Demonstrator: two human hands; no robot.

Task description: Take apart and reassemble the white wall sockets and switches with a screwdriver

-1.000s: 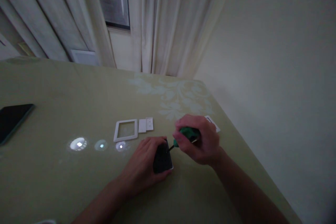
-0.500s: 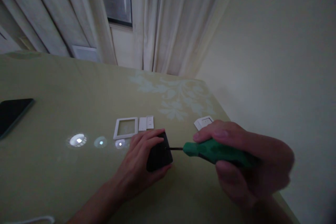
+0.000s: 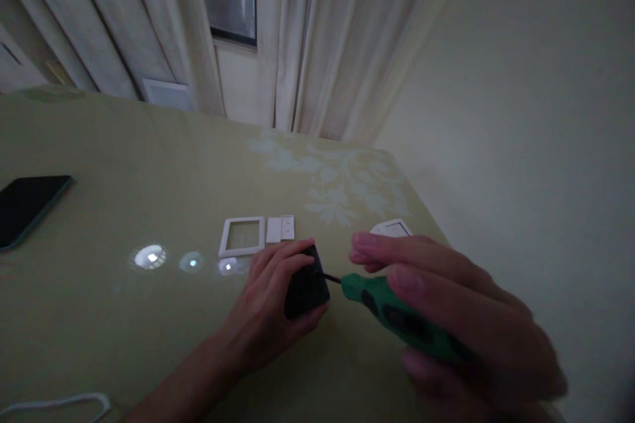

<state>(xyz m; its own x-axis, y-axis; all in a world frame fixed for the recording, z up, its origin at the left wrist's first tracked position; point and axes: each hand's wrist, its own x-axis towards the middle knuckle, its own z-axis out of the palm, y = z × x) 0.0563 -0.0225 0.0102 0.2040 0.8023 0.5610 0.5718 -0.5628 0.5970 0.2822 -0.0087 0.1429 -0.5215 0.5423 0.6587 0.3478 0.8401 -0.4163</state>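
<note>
My left hand is wrapped round a small black block that rests on the green tabletop. My right hand grips a green-handled screwdriver. Its dark shaft points left and its tip touches the upper right face of the black block. Behind the left hand lie a white square frame and two small white rectangular pieces. Another white plate sits just beyond my right fingers.
A dark phone lies at the table's left. A white cable loop shows at the bottom left. Lamp reflections glint on the table. Curtains and a window stand behind, and a pale wall lies to the right of the table's edge.
My right hand drew back toward the camera and the screwdriver swung from steep to nearly level, its tip staying at the block. The left hand kept its hold.
</note>
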